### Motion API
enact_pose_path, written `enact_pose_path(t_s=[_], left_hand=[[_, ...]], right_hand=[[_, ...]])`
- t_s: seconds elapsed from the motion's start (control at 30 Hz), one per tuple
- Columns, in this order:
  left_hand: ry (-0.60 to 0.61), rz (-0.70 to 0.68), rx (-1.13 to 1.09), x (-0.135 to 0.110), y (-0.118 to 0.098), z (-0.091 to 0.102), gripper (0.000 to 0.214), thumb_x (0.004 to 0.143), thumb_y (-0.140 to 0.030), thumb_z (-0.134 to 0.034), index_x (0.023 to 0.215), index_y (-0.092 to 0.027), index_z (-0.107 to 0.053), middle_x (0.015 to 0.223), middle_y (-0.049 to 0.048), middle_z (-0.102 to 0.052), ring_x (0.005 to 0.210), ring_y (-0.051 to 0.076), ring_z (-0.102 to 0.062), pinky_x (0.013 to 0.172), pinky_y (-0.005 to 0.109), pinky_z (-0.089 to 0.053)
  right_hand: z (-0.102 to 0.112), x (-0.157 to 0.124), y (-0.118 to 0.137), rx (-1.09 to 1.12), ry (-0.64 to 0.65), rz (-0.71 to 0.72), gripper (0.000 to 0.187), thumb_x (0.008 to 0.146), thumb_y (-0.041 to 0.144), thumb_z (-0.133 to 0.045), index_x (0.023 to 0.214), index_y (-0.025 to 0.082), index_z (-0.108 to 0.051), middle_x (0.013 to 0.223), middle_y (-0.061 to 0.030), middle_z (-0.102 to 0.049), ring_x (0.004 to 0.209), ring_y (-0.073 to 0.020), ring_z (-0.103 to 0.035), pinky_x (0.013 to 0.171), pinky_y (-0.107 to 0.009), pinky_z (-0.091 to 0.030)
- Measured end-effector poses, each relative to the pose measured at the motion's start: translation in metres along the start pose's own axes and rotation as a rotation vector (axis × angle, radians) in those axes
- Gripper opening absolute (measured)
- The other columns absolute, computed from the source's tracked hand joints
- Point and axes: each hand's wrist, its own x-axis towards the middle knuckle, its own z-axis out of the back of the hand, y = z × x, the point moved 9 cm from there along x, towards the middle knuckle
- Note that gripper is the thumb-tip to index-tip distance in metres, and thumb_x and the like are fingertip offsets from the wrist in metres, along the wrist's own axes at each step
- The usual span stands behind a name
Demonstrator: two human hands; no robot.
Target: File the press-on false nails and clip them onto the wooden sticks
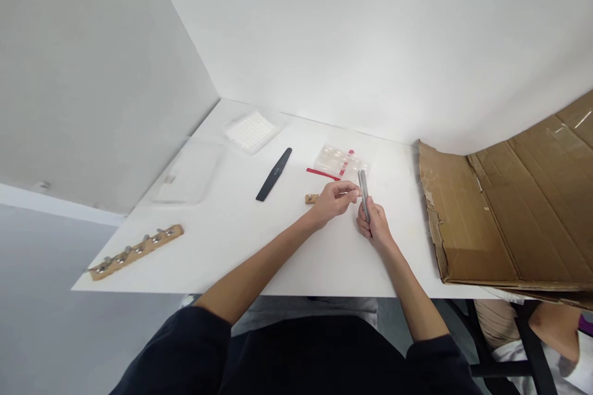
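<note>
My right hand (374, 222) is closed round a slim grey nail file (364, 192) that stands nearly upright above the white table (222, 241). My left hand (334, 199) pinches something small at its fingertips, right against the file; I cannot make out what it is. A small wooden piece (311, 199) lies just left of my left hand. Behind both hands lies a clear bag of pale pieces with red markings (339, 162).
A black nail file (274, 174) lies at the middle. A white gridded tray (250, 131) and a clear plastic lid (188, 171) sit at the far left. A wooden strip with metal knobs (136, 250) lies near the front left edge. Cardboard (504, 210) covers the right. Another person sits at the lower right.
</note>
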Motion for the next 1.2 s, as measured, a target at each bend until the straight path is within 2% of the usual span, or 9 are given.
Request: enact_pose_path(t_s=[0.93, 1.1, 1.2], left_hand=[[-0.010, 0.002, 0.003, 0.0002, 0.0004, 0.0007, 0.045, 0.074, -0.051, -0.092, 0.082, -0.013, -0.069, 0.068, -0.0026, -0.059, 0.041, 0.001, -0.032, 0.042, 0.022, -0.020], [-0.068, -0.010, 0.006, 0.0003, -0.0009, 0.0062, 0.046, 0.074, -0.052, -0.091, 0.082, -0.013, -0.068, 0.068, -0.0026, -0.058, 0.042, 0.001, -0.032, 0.043, 0.022, -0.022], [-0.073, -0.012, 0.016, 0.0002, -0.0005, 0.0062, 0.047, 0.073, -0.052, -0.092, 0.082, -0.013, -0.068, 0.068, -0.0024, -0.059, 0.042, 0.001, -0.031, 0.043, 0.022, -0.022]], right_hand=[[0.0039, 0.0018, -0.0032, 0.010, 0.001, 0.029, 0.067, 0.091, 0.083, -0.056, 0.063, 0.024, -0.043, 0.045, 0.0099, -0.029, 0.034, -0.0059, -0.022, 0.033, -0.021, -0.017], [0.0006, -0.0015, 0.0017, 0.067, 0.045, 0.074, 0.068, 0.090, 0.084, -0.057, 0.063, 0.024, -0.043, 0.045, 0.0105, -0.026, 0.035, -0.0063, -0.020, 0.033, -0.021, -0.017], [0.0011, 0.0001, -0.0009, 0.016, 0.032, 0.035, 0.068, 0.089, 0.085, -0.058, 0.062, 0.024, -0.043, 0.044, 0.0104, -0.027, 0.035, -0.0058, -0.021, 0.033, -0.021, -0.017]])
